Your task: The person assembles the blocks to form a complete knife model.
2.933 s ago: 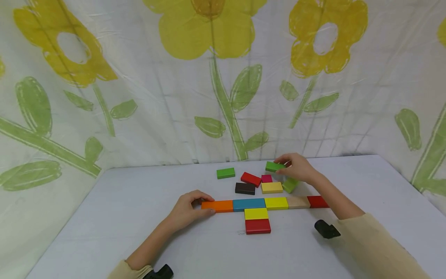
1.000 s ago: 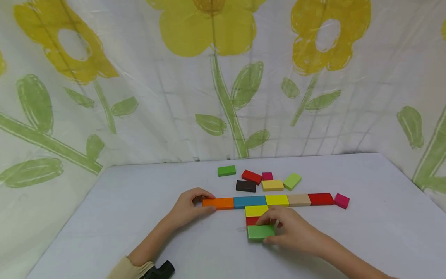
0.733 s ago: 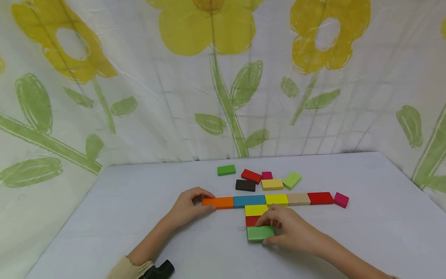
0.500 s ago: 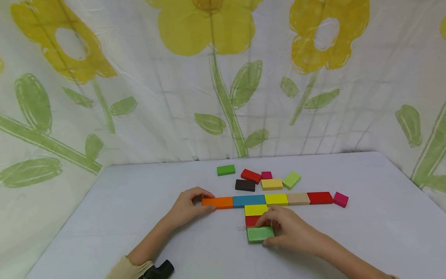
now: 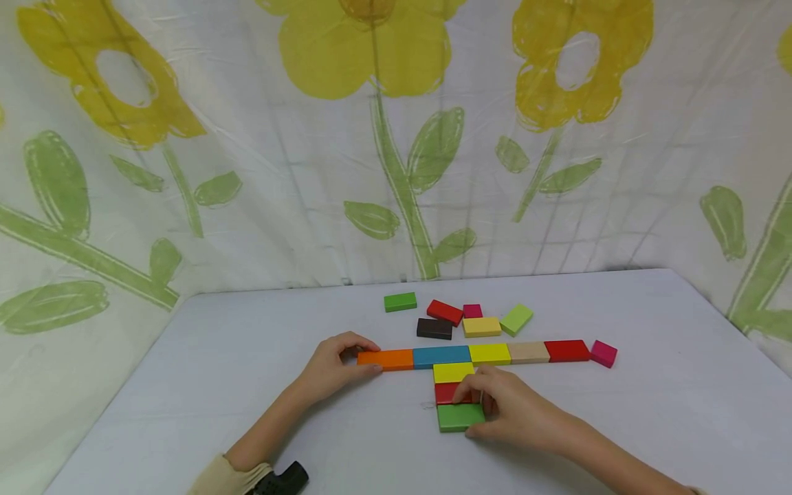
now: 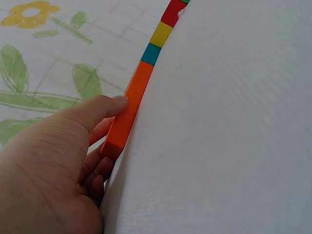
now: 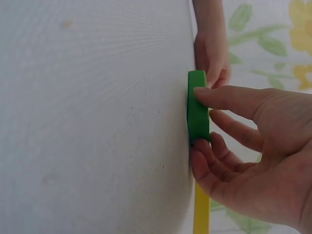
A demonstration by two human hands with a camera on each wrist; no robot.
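My left hand (image 5: 331, 368) grips the left end of an orange block (image 5: 391, 360), thumb on its near side. It begins a row with a blue block (image 5: 442, 357), a yellow block (image 5: 489, 354), a beige block (image 5: 529, 353) and a red block (image 5: 567, 350). Below the blue block a second yellow block (image 5: 453, 372) and another red block (image 5: 447, 393) form a column. At its near end lies a green block (image 5: 456, 418), pinched by my right hand (image 5: 522, 416). The right wrist view shows the thumb along the side of this green block (image 7: 197, 114).
A magenta block (image 5: 603, 354) lies angled at the row's right end. Behind the row are loose blocks: a green one (image 5: 400, 302), a red one (image 5: 445, 312), a black one (image 5: 434, 328), a light yellow one (image 5: 482, 326) and a lime one (image 5: 516, 320). A flowered curtain (image 5: 297, 227) hangs behind.
My right hand has carried the green block from the back of the table to the column's near end, then eased it slightly nearer and down. The left hand has stayed on the orange block.
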